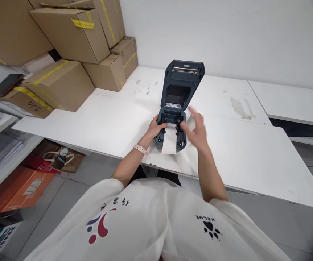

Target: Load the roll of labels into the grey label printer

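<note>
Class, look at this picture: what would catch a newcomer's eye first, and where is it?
Probably the dark printer, standing on the white table with its lid raised and a pale paper strip over its front edge. The left grip is at its left side, while the blurred right grip is at its right. Next come the brown boxes piled in the upper left.

Site: packing room or office stockroom, exact kind uncertain. Evidence: stacked brown cardboard cartons (64, 40) with yellow tape (82, 24); open dark blue-grey plastic printer (176, 95) on long white table (235, 152).
</note>
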A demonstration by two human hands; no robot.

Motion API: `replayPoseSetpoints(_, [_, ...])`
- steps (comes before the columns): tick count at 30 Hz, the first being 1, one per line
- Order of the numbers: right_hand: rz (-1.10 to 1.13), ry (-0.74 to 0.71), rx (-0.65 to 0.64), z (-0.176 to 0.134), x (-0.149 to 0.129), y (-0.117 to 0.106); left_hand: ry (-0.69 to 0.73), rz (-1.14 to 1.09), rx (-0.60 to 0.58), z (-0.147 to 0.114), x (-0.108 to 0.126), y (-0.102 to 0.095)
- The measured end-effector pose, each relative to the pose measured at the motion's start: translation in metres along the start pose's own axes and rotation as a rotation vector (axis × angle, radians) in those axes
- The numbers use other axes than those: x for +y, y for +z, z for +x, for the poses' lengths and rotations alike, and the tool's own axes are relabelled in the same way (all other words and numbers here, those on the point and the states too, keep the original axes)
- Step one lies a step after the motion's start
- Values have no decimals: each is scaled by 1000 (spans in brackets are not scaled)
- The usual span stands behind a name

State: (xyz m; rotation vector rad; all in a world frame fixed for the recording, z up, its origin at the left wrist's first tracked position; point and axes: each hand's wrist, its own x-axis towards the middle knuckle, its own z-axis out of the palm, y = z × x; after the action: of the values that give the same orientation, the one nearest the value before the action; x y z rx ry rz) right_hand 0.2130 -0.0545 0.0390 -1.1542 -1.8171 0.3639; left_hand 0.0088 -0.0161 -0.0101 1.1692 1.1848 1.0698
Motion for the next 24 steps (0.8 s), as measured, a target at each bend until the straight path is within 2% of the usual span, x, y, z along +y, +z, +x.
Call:
replayPoseSetpoints(1, [13,42,101,27,10,-6,-10,12,2,0,-1,-1])
replayPoseSetpoints(3, [78,80,154,84,30,-13,-26,34,10,2,-2,-2])
replayPoseSetpoints(6, [189,164,20,157,49,-12,-40,59,0,3,-2,-3])
replayPoseSetpoints(8, [263,191,-43,180,50,-6,-53,72,-3,3,-2,-4])
replayPoseSetpoints(9, [305,187,-39,181,48,-4,-61,75,11,2,-3,-4])
replayPoseSetpoints(12, [395,154,79,147,30,-3,-76,73,111,-6,-5,-6])
replayPoseSetpoints(15, [371,156,145,80,8,-7,-78,33,187,-20,-7,-12])
replayPoseSetpoints(18, [226,94,41,14,-11,-5,-19,-8,169,-35,-1,-15])
replayPoseSetpoints(20, [79,42,-49,-19,-19,3,20,7,149,-43,6,-12])
replayPoseSetpoints(24, [-131,72,-83,-52,-24,22,-41,27,88,-54,15,0])
